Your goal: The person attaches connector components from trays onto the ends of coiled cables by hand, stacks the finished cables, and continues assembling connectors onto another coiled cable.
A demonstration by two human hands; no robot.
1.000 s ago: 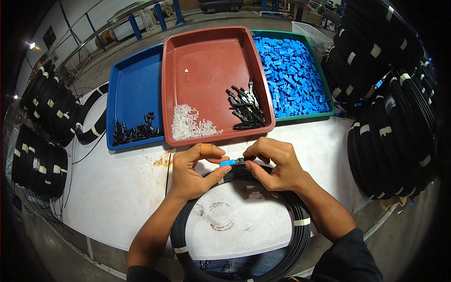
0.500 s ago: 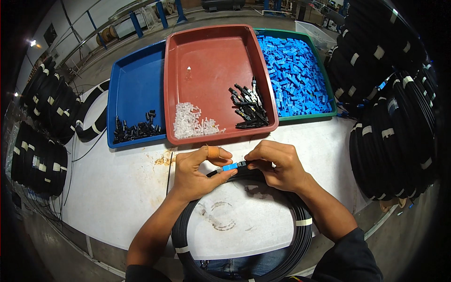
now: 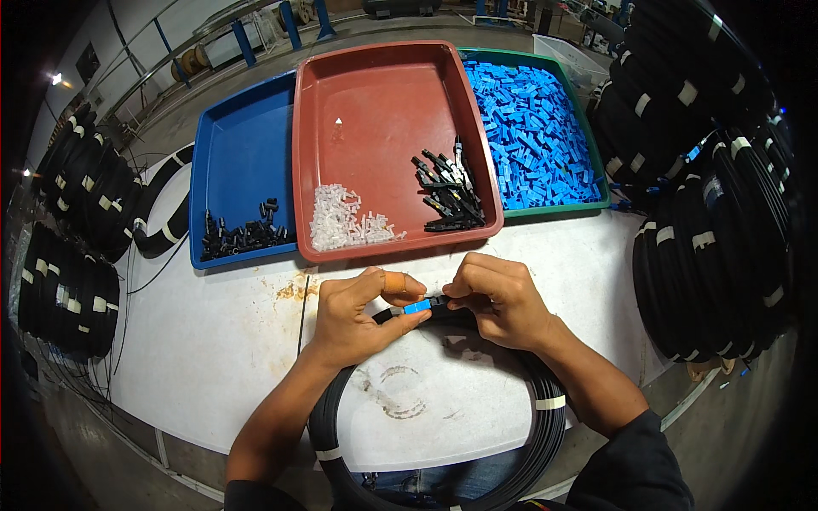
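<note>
Between thumb and fingers, my left hand (image 3: 362,315) pinches a small blue fiber-optic connector (image 3: 417,307), with a strip of orange tape round one finger. My right hand (image 3: 503,302) is closed on the black end piece (image 3: 439,301) at the connector's right side, and its fingertips partly cover it. Just beneath both hands lies a coil of black cable (image 3: 552,426), bound with white tape bands. The coil reaches over the table's near edge toward my lap.
A blue tray (image 3: 243,153) holds black boots, a red tray (image 3: 383,94) holds clear caps and black connector parts, and a green tray (image 3: 607,200) holds many blue housings. Taped cable coils are stacked at left (image 3: 68,294) and right (image 3: 716,264) of the white table (image 3: 204,358).
Both hands stay nearly in place around the connector. My right fingers have shifted slightly on the black end piece. The whole view has moved a little.
</note>
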